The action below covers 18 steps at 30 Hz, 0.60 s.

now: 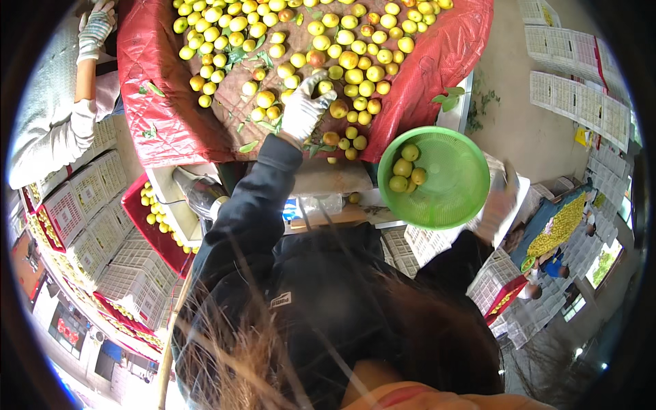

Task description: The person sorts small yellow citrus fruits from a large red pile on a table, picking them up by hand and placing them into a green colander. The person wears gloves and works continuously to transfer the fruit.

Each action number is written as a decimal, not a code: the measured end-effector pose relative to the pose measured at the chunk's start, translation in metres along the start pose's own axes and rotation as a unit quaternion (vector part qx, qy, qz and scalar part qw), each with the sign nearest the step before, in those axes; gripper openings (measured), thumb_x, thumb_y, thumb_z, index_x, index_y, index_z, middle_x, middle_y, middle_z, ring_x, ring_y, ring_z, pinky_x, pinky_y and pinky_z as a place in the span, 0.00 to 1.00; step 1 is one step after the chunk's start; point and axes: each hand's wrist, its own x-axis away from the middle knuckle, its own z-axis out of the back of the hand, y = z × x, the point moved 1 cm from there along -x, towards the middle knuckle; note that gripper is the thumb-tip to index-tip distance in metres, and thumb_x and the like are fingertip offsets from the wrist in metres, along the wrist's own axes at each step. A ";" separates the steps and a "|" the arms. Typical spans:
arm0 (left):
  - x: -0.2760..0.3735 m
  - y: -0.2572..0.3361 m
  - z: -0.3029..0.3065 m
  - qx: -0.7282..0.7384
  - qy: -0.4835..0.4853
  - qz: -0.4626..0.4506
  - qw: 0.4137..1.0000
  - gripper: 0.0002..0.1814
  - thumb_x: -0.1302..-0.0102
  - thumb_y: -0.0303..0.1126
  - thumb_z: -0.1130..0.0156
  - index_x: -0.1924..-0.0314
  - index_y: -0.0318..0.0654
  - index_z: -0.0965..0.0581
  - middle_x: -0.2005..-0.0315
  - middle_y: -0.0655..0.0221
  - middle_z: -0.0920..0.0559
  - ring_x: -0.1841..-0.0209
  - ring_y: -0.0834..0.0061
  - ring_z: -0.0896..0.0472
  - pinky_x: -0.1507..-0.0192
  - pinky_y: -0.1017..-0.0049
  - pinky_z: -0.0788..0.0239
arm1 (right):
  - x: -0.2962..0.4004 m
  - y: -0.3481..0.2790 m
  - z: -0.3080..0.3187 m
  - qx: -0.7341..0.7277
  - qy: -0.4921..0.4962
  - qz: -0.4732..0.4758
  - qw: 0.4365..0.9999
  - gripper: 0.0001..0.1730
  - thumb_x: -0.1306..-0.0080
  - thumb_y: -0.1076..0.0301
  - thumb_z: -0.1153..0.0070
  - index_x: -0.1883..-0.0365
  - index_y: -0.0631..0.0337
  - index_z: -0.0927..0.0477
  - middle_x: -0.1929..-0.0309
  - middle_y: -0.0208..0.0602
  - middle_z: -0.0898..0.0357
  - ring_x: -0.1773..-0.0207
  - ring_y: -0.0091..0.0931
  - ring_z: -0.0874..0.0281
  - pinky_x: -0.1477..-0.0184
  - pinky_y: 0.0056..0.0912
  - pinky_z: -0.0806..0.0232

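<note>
My left hand (307,110), in a white knit glove, reaches onto a brown quilted cloth (230,105) spread with loose fruit. Its thumb and fingers close around one small yellow-green fruit (325,87). Around it lie many yellow-green fruits (353,76), some blushed reddish brown, with green leaves among them. A green plastic basket (451,177) stands at the near right corner and holds several fruits (406,169) at its left side. Beside the basket's right rim is my right hand (497,202), gloved and blurred; whether it touches the rim is unclear.
Red quilted padding (430,77) borders the cloth. Another person's gloved hand (96,31) is at upper left. A red crate with fruit (154,220) and stacked white crates (87,205) stand left. More crates (579,102) and a fruit-covered table (556,225) with people are right.
</note>
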 end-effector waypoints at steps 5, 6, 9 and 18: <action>0.016 0.004 0.012 0.257 0.009 0.080 0.963 0.25 0.36 0.27 0.28 0.39 0.35 0.24 0.50 0.72 0.20 0.50 0.81 0.25 0.45 0.77 0.29 | -0.091 -0.187 -0.092 -0.231 0.015 0.238 0.943 0.18 0.31 0.62 0.41 0.45 0.58 0.19 0.46 0.44 0.18 0.42 0.39 0.21 0.37 0.38 0.33; 0.020 0.008 0.016 0.245 0.027 0.064 0.967 0.25 0.36 0.27 0.28 0.40 0.34 0.24 0.51 0.72 0.20 0.51 0.81 0.24 0.47 0.77 0.28 | -0.113 -0.216 -0.116 -0.239 -0.017 0.248 0.939 0.19 0.31 0.61 0.42 0.44 0.58 0.19 0.45 0.44 0.18 0.43 0.38 0.20 0.39 0.38 0.31; 0.021 0.012 0.012 0.222 0.061 0.017 0.973 0.24 0.36 0.26 0.29 0.41 0.32 0.24 0.52 0.71 0.20 0.52 0.79 0.24 0.50 0.77 0.27 | -0.185 -0.250 -0.189 -0.098 -0.094 0.292 0.947 0.28 0.30 0.48 0.49 0.39 0.57 0.23 0.42 0.45 0.20 0.38 0.41 0.24 0.36 0.44 0.33; 0.028 -0.015 0.040 0.075 0.133 0.003 0.988 0.19 0.34 0.28 0.30 0.44 0.32 0.20 0.54 0.71 0.17 0.54 0.80 0.22 0.48 0.77 0.27 | -0.144 -0.294 -0.227 0.110 -0.127 0.301 0.939 0.25 0.33 0.47 0.44 0.44 0.52 0.24 0.51 0.41 0.17 0.53 0.40 0.15 0.53 0.45 0.23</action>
